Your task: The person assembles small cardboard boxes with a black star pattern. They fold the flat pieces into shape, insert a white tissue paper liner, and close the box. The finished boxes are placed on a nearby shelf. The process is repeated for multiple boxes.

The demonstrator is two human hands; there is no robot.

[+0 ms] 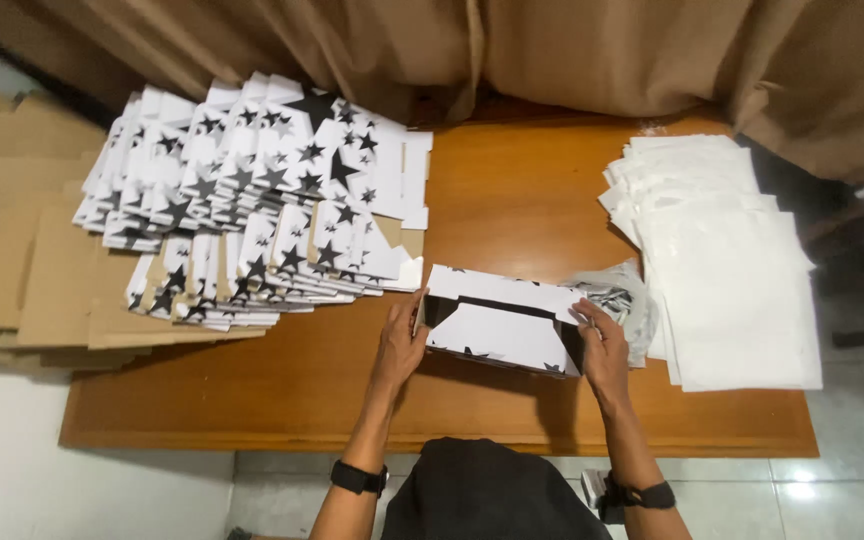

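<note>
Item 1: white box (pixel 500 322) w/ black star print, partly folded up, open top facing camera, lying on wooden table (pixel 512 200) near front edge, centre-right. Left hand (pixel 401 342) against box's left end, thumb at the corner, fingers pressed flat on the side; holding, not pinching. Right hand (pixel 602 345) at box's right end, fingertips bent over the top edge by the flap; exact grip there partly hidden, cannot tell if it pinches the flap. Item 2: crumpled clear plastic wrap (pixel 622 295) w/ star-print pieces inside, just behind right hand, touching box's right end. Item 3: stack of flat star-print box blanks (pixel 252 180), fanned in overlapping rows, far left of table, well apart from box. Item 4: pile of plain white sheets (pixel 722 260), right side of table, near right hand. Item 5: brown cardboard sheets (pixel 32 270), left of table, under blanks' edge. Brown curtain (pixel 602 50) along back. Black wristbands on both wrists.
</note>
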